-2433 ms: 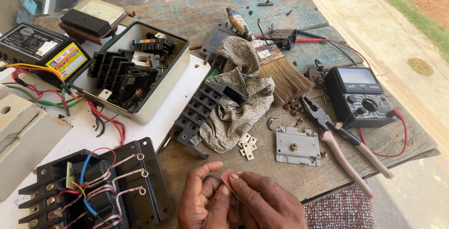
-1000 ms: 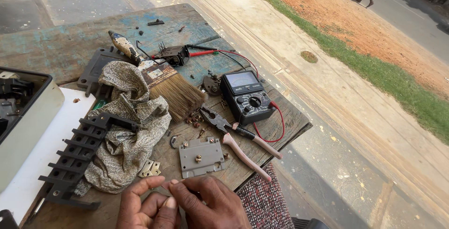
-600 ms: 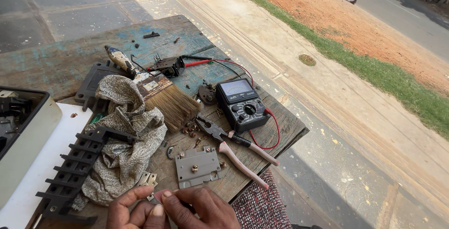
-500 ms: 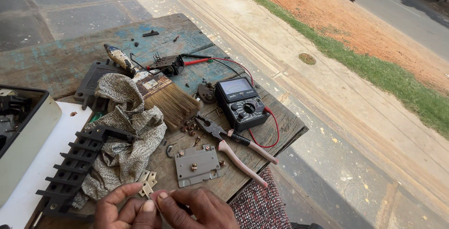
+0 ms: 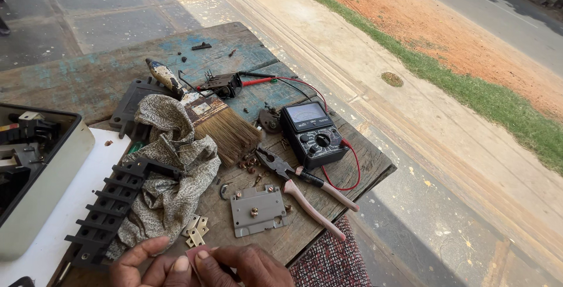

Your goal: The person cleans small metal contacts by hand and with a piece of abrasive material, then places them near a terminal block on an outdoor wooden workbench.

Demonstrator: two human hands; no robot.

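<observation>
Pink strip [image 5: 193, 256], small and flat, pinched between both hands at bottom edge of frame, above near edge of counter [image 5: 363, 164]. Left hand [image 5: 146, 263] fingers curled, thumb on left end; right hand [image 5: 249, 266] closed on right end. Looks light, thin, likely bendy: best gripped by edges, gently. Black terminal block [image 5: 111, 202], patterned rag [image 5: 170, 175], brass plates [image 5: 195, 231], grey metal plate [image 5: 257, 209], pliers [image 5: 305, 190] lying beyond.

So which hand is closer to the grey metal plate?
Right. The right hand lies just below the grey metal plate; the left hand sits farther off, below the patterned cloth.
</observation>
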